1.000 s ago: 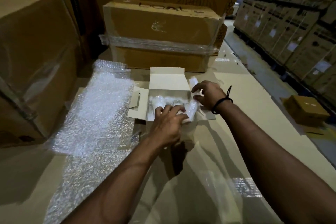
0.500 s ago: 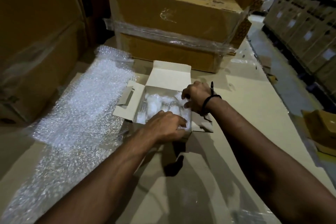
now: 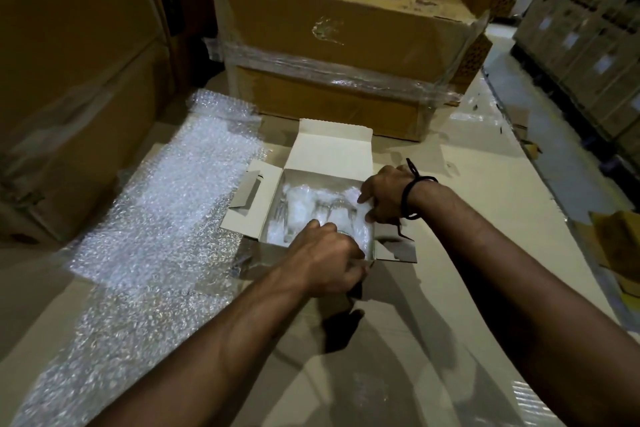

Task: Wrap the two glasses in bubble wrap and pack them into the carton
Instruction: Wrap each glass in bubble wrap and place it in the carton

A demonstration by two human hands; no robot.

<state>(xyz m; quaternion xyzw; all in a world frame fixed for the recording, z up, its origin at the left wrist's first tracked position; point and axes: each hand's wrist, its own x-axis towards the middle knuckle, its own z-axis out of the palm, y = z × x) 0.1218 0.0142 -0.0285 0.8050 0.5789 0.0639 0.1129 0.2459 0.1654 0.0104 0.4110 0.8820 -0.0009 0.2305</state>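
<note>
A small white carton [image 3: 332, 149] is seen at the centre of a pale work surface [image 3: 485, 184]. Its lid flap is raised at the 12 o'clock side, and its side flaps are folded out at 9 and 4 o'clock. The wrapped glasses [image 3: 311, 208] are lodged inside the carton as a bubble-wrap bundle, through which clear glass can be made out.

The left hand [image 3: 329, 260] is placed at the carton's 6 o'clock edge, knuckles up, with its fingers curled down over the near end of the bundle. The fingertips are hidden, so it cannot be told whether anything is actually gripped.

The right hand [image 3: 384, 198] is set at the carton's 3 o'clock edge. Its fingers are bent, and the end of the bundle is held between the thumb and a fingertip. A black band [image 3: 410, 191] is worn on that wrist.

A loose sheet of bubble wrap [image 3: 166, 211] is spread flat at 9 o'clock of the carton, just beside its left flap. A large cardboard box [image 3: 346, 28] banded with clear film is stood at 12 o'clock, near the carton's lid flap.
</note>
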